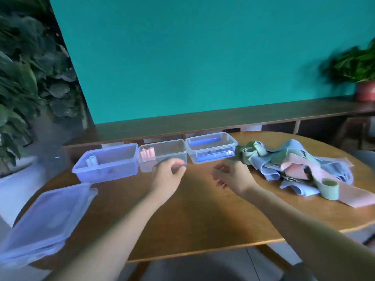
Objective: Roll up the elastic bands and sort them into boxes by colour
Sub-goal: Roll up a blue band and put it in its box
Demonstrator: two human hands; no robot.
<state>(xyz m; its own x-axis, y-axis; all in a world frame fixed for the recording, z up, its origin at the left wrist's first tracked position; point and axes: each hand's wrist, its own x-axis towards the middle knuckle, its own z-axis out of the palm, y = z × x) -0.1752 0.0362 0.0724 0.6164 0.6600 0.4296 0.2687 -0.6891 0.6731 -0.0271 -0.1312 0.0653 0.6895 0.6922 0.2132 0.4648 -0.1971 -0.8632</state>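
At the far left, near the front edge of the round wooden worktop [192, 220], lies a stack of clear lids [44, 220]. Behind it stand three clear boxes in a row. The left box [107, 162] holds one pale roll [92, 160] standing upright in its left corner. The middle box [162, 154] touches it and holds some pink rolls [148, 154] at its left end. The right box [211, 147] stands just beside the middle one and holds blue rolls [215, 155] lying flat.

The left hand [168, 175] hovers in front of the middle box, its fingers loosely curled, holding nothing. The right hand [233, 177] hovers in front of the right box; it is blurred, the fingers look loosely bent, and nothing is seen in it.

To the right lies a loose pile of bands [294, 169] in blue, green and pink. A green rolled band [329, 188] stands at the near side of the pile, on a flat pink band [353, 197].
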